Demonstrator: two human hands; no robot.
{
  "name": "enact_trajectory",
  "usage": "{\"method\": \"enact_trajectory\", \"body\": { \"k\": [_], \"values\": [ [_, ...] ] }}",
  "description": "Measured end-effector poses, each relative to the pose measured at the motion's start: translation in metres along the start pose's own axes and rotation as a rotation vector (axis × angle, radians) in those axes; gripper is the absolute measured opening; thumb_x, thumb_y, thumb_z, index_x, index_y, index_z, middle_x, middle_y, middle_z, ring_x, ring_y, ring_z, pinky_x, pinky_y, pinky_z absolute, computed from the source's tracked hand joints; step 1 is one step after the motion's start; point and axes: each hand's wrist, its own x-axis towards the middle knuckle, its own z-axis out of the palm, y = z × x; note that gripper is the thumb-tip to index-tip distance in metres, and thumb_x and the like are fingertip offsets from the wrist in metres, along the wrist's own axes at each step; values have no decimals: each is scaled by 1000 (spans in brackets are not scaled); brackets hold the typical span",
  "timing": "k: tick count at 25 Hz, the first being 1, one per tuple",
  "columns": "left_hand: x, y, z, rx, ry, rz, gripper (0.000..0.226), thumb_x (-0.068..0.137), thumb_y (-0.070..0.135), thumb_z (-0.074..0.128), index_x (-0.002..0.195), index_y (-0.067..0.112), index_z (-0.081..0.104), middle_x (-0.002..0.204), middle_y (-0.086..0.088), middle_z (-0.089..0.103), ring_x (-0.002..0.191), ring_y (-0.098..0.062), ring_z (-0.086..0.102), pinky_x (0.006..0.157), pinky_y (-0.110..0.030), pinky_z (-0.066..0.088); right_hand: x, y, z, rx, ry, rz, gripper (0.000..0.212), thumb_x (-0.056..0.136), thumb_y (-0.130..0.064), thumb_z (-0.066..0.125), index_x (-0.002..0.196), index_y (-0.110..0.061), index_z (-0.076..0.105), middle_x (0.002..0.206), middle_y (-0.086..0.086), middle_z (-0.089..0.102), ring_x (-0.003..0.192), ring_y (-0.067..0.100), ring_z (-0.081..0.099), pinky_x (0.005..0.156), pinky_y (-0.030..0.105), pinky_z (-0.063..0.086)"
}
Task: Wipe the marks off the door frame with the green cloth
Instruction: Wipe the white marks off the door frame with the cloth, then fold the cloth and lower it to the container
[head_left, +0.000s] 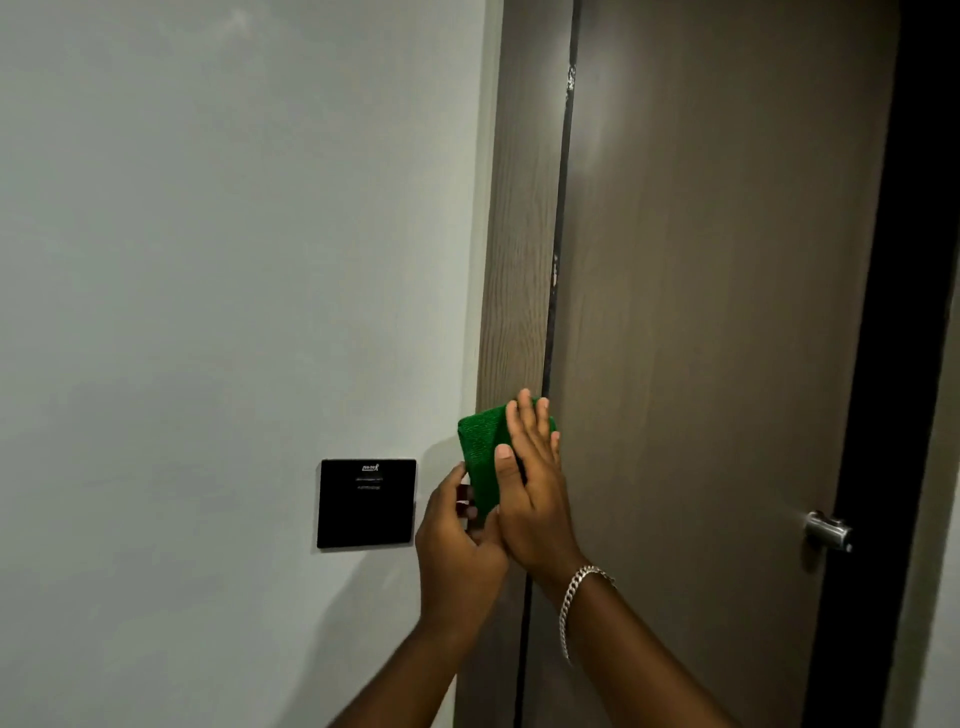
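Observation:
The folded green cloth (480, 449) lies flat against the wood-grain door frame (519, 234) at about mid height. My right hand (535, 499) presses on it with the palm and straight fingers, a silver bracelet on that wrist. My left hand (457, 535) pinches the cloth's lower left edge with its fingertips. Pale scuff marks (570, 78) show high on the dark gap between frame and door, and a smaller mark (555, 270) sits further down the gap, above the cloth.
A brown door (701, 312) stands shut to the right of the frame, with a metal handle (828, 530) near its right edge. A black square wall panel (367, 503) is mounted on the pale wall (234, 234) left of my hands.

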Motion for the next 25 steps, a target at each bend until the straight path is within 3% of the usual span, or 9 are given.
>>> {"method": "enact_trajectory", "body": {
  "k": [2,3,6,8,10,12,16,20,25],
  "values": [
    [-2,-2,3,-21,19,-166,38,82,1,69,118,11,63,83,0,66,72,-7,60,60,-7,50,-18,5,-10,96,-35,53,49,101,-10,40,149,-17,32,161,-12,21,150,-3,4,128,35,4],
    [-5,-6,3,-31,12,-242,35,81,-1,69,114,8,66,81,-4,68,71,-11,62,61,-10,51,-29,9,-14,116,-47,86,54,98,-1,44,149,-17,33,160,-11,23,150,-2,7,128,32,9],
    [-26,-24,-6,-101,-44,-409,32,83,-4,67,112,9,66,94,-7,72,88,-17,69,80,-31,60,-70,27,-17,162,25,248,71,91,7,55,151,-19,29,159,-7,28,148,5,24,120,21,24],
    [-52,-40,-17,-109,-98,-440,33,84,-6,65,112,11,66,93,0,71,89,-13,69,75,-23,61,-106,41,-14,322,77,438,69,88,4,63,145,-22,36,145,-4,46,128,2,48,99,9,45],
    [-85,-67,-29,-84,-124,-490,33,84,-7,65,108,15,67,90,4,71,86,-9,68,68,-15,58,-151,59,-5,404,62,588,57,85,2,69,134,-19,48,124,0,62,108,1,61,75,6,52],
    [-129,-102,-38,-35,-136,-607,35,83,-8,65,97,23,67,90,1,71,88,-16,70,73,-26,61,-204,80,9,380,44,692,51,83,4,70,128,-13,54,112,0,66,94,-2,67,70,7,54],
    [-227,-175,-51,24,-100,-860,32,82,-9,67,102,16,68,93,-12,72,95,-33,70,87,-49,59,-307,117,41,260,8,872,50,80,6,72,122,-16,57,104,-2,67,90,4,65,74,10,55],
    [-323,-247,-62,182,-185,-1044,30,80,-7,70,106,9,71,90,-16,73,92,-38,70,89,-52,58,-421,163,76,136,-41,1110,55,75,6,74,122,-17,59,103,3,69,91,16,67,80,23,55],
    [-410,-321,-66,271,-377,-1246,40,83,-8,60,119,8,66,104,-11,74,101,-29,69,96,-46,55,-535,218,113,16,-176,1304,56,77,5,70,127,-14,54,106,12,70,99,27,67,89,40,56]
  ]
}}
